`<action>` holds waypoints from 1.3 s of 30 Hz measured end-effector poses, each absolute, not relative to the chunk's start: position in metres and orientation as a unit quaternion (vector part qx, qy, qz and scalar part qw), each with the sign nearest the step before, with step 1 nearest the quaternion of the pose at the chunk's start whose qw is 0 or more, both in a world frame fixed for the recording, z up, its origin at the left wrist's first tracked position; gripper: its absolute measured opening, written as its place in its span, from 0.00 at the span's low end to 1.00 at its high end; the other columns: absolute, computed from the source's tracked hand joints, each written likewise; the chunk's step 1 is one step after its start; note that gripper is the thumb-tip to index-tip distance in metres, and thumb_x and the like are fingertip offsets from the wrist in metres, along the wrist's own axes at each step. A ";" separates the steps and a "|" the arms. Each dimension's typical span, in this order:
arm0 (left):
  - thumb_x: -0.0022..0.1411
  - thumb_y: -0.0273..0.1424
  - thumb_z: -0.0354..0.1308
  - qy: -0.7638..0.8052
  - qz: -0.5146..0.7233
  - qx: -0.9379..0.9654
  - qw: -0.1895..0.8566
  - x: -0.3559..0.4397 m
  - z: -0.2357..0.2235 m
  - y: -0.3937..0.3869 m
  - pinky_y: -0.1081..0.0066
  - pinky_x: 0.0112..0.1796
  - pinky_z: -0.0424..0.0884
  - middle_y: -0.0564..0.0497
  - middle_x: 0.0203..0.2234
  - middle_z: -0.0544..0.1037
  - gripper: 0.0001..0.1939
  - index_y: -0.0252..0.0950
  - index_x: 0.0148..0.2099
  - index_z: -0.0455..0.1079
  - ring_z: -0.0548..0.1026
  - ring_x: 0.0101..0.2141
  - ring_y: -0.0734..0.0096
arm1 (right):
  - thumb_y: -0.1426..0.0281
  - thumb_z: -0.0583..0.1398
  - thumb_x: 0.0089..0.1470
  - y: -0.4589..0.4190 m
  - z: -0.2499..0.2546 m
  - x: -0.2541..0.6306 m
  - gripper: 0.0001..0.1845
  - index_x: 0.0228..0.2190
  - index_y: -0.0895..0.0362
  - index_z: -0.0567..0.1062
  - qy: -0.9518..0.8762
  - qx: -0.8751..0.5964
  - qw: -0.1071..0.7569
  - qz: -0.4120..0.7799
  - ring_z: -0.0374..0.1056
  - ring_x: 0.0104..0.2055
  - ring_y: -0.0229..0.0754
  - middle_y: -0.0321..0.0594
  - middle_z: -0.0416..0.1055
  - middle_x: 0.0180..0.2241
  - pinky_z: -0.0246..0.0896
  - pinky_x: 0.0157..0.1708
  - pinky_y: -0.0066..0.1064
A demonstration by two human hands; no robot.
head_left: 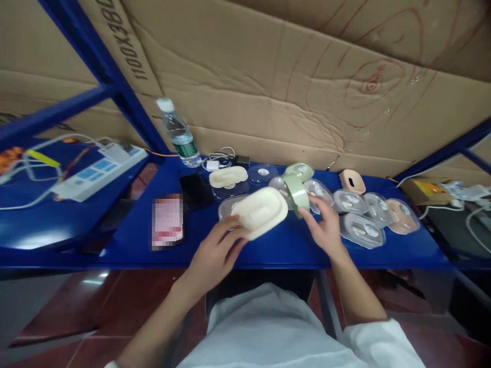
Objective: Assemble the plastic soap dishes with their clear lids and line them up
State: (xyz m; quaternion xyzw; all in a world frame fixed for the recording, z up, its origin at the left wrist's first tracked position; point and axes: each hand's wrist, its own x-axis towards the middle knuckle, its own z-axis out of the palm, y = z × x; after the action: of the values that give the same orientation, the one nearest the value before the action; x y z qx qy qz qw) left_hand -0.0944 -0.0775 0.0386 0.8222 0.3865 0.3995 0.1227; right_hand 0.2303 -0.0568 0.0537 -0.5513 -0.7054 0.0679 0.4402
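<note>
My left hand point(220, 245) is closed on the near left edge of a cream oval plastic piece point(264, 209), dish-like with a raised rim, held tilted above the table. To its right, my right hand point(322, 222) grips a light green curved plastic piece point(297, 191) between thumb and fingers. Behind the green piece lies a green oval case point(299, 171). A second cream oval piece point(229, 176) rests on a dark clear-lidded case. Partly hidden behind the held cream piece is a grey case point(228, 207).
Several grey clear-lidded cases point(362, 231) and a beige one point(402, 215) lie at the right, with a peach piece point(352, 181) behind. A water bottle point(182, 138), a black phone point(195, 190), a charger point(213, 165) and a blurred pink-screened device point(168, 220) are at the left.
</note>
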 end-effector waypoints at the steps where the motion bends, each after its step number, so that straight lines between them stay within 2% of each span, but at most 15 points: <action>1: 0.77 0.31 0.56 0.374 0.375 0.834 0.151 -0.092 0.030 -0.090 0.55 0.65 0.74 0.46 0.55 0.79 0.11 0.45 0.56 0.75 0.77 0.62 0.57 | 0.54 0.62 0.69 -0.083 0.043 0.242 0.19 0.55 0.50 0.78 -0.678 -0.566 0.459 0.091 0.77 0.54 0.55 0.46 0.80 0.53 0.73 0.56 0.48; 3: 0.77 0.31 0.55 0.361 0.331 0.848 0.202 -0.087 0.013 -0.103 0.56 0.64 0.76 0.45 0.56 0.79 0.11 0.45 0.56 0.76 0.77 0.62 0.56 | 0.55 0.63 0.68 -0.129 0.019 0.262 0.18 0.54 0.50 0.78 -0.625 -0.602 0.481 0.124 0.78 0.50 0.54 0.46 0.80 0.50 0.75 0.52 0.48; 6: 0.75 0.34 0.59 0.355 0.276 0.859 0.246 -0.079 -0.007 -0.103 0.56 0.62 0.78 0.45 0.60 0.76 0.08 0.45 0.53 0.77 0.77 0.61 0.55 | 0.56 0.65 0.66 -0.172 -0.010 0.283 0.19 0.54 0.52 0.77 -0.557 -0.643 0.511 0.126 0.78 0.49 0.55 0.47 0.80 0.49 0.76 0.52 0.51; 8: 0.73 0.36 0.63 0.356 0.264 0.859 0.256 -0.075 -0.014 -0.098 0.53 0.63 0.77 0.44 0.66 0.70 0.08 0.45 0.53 0.76 0.74 0.65 0.52 | 0.57 0.66 0.65 -0.184 -0.020 0.289 0.20 0.53 0.54 0.76 -0.535 -0.651 0.530 0.095 0.78 0.50 0.55 0.48 0.79 0.49 0.75 0.53 0.54; 10: 0.72 0.35 0.65 0.362 0.275 0.851 0.262 -0.071 -0.016 -0.092 0.50 0.66 0.73 0.43 0.72 0.63 0.14 0.45 0.57 0.75 0.68 0.70 0.49 | 0.58 0.65 0.66 -0.186 -0.021 0.289 0.19 0.53 0.54 0.76 -0.544 -0.653 0.525 0.047 0.76 0.52 0.57 0.50 0.78 0.50 0.74 0.54 0.56; 12: 0.71 0.34 0.65 0.370 0.283 0.841 0.275 -0.068 -0.017 -0.088 0.49 0.69 0.69 0.43 0.74 0.59 0.22 0.47 0.65 0.70 0.63 0.73 0.49 | 0.61 0.64 0.68 -0.180 -0.018 0.281 0.16 0.54 0.53 0.76 -0.582 -0.642 0.499 0.014 0.75 0.56 0.58 0.51 0.77 0.52 0.72 0.57 0.56; 15: 0.70 0.35 0.68 0.384 0.273 0.826 0.310 -0.066 -0.020 -0.083 0.47 0.71 0.65 0.43 0.73 0.62 0.36 0.51 0.74 0.59 0.65 0.72 0.51 | 0.65 0.61 0.71 -0.162 -0.011 0.259 0.15 0.56 0.50 0.74 -0.681 -0.589 0.434 0.028 0.72 0.63 0.56 0.51 0.77 0.57 0.69 0.61 0.55; 18: 0.67 0.37 0.71 0.387 0.284 0.806 0.346 -0.066 -0.022 -0.080 0.47 0.71 0.65 0.43 0.72 0.65 0.45 0.52 0.78 0.51 0.67 0.71 0.51 | 0.66 0.58 0.73 -0.142 -0.006 0.232 0.15 0.58 0.47 0.74 -0.774 -0.529 0.344 0.053 0.68 0.69 0.54 0.46 0.77 0.59 0.56 0.70 0.58; 20: 0.67 0.38 0.72 0.390 0.298 0.794 0.357 -0.066 -0.022 -0.079 0.47 0.71 0.65 0.43 0.73 0.64 0.48 0.52 0.79 0.49 0.67 0.71 0.51 | 0.66 0.58 0.74 -0.133 -0.004 0.216 0.14 0.57 0.48 0.75 -0.816 -0.493 0.294 0.070 0.65 0.72 0.53 0.43 0.78 0.60 0.46 0.74 0.59; 22: 0.67 0.38 0.71 0.391 0.306 0.791 0.356 -0.066 -0.021 -0.080 0.48 0.71 0.64 0.43 0.73 0.64 0.48 0.52 0.79 0.49 0.66 0.72 0.51 | 0.66 0.57 0.75 -0.128 -0.002 0.203 0.13 0.57 0.48 0.75 -0.840 -0.464 0.268 0.087 0.63 0.73 0.51 0.42 0.78 0.61 0.42 0.75 0.58; 25: 0.69 0.36 0.69 0.379 0.308 0.799 0.349 -0.066 -0.018 -0.080 0.48 0.71 0.64 0.44 0.73 0.65 0.43 0.52 0.78 0.53 0.65 0.72 0.52 | 0.67 0.56 0.75 -0.128 0.000 0.192 0.14 0.58 0.49 0.74 -0.852 -0.442 0.262 0.099 0.63 0.73 0.48 0.42 0.78 0.61 0.40 0.76 0.55; 31: 0.70 0.34 0.68 0.367 0.297 0.818 0.328 -0.068 -0.022 -0.079 0.49 0.69 0.69 0.43 0.69 0.68 0.33 0.51 0.73 0.64 0.70 0.69 0.53 | 0.67 0.57 0.75 -0.133 -0.005 0.194 0.15 0.59 0.48 0.75 -0.853 -0.445 0.261 0.081 0.60 0.74 0.49 0.41 0.76 0.62 0.41 0.75 0.54; 33: 0.71 0.34 0.67 0.361 0.298 0.830 0.304 -0.067 -0.026 -0.081 0.49 0.68 0.71 0.43 0.70 0.67 0.27 0.49 0.69 0.69 0.69 0.69 0.52 | 0.68 0.58 0.75 -0.135 -0.008 0.196 0.17 0.60 0.48 0.74 -0.854 -0.445 0.261 0.068 0.60 0.74 0.50 0.41 0.76 0.63 0.42 0.75 0.55; 36: 0.71 0.35 0.67 0.341 0.317 0.847 0.257 -0.066 -0.025 -0.087 0.49 0.66 0.73 0.41 0.74 0.62 0.24 0.46 0.67 0.72 0.66 0.72 0.49 | 0.68 0.57 0.75 -0.135 -0.011 0.196 0.17 0.61 0.48 0.74 -0.855 -0.446 0.259 0.056 0.60 0.74 0.50 0.41 0.75 0.64 0.43 0.75 0.55; 39: 0.73 0.33 0.65 0.308 0.359 0.860 0.189 -0.064 -0.010 -0.089 0.52 0.64 0.75 0.40 0.69 0.70 0.20 0.43 0.64 0.73 0.72 0.68 0.54 | 0.67 0.57 0.75 -0.135 -0.011 0.194 0.17 0.61 0.48 0.74 -0.854 -0.454 0.251 0.049 0.61 0.74 0.50 0.42 0.74 0.64 0.45 0.75 0.56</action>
State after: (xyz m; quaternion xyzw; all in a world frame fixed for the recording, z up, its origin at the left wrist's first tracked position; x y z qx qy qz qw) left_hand -0.0641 -0.0891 -0.0098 0.8604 0.3081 0.3589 0.1895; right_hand 0.1939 -0.1346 -0.0115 -0.4536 -0.8538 0.0490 0.2508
